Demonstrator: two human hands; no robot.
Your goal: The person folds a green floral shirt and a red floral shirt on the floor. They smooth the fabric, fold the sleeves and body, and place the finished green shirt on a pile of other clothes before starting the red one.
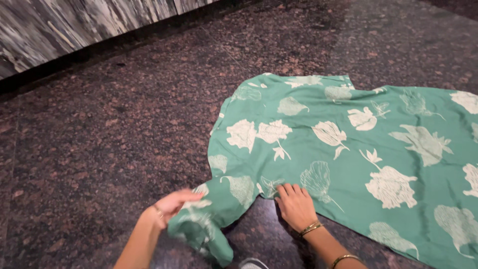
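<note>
A green garment [348, 144] with white leaf and flower prints lies spread flat on a dark speckled stone floor [109, 134]. Its sleeve [209, 224] sticks out toward me at the lower left and is bunched up. My left hand [172, 204] grips this sleeve near its end, fingers curled around the fabric. My right hand [296, 204] lies flat, palm down, on the garment's near edge beside the sleeve's base. Gold bangles sit on my right wrist.
A wall base with grey streaked stone [59, 30] runs along the top left, with a dark strip beneath it. The speckled floor stretches left of and beyond the garment. A small grey object [251, 263] peeks in at the bottom edge.
</note>
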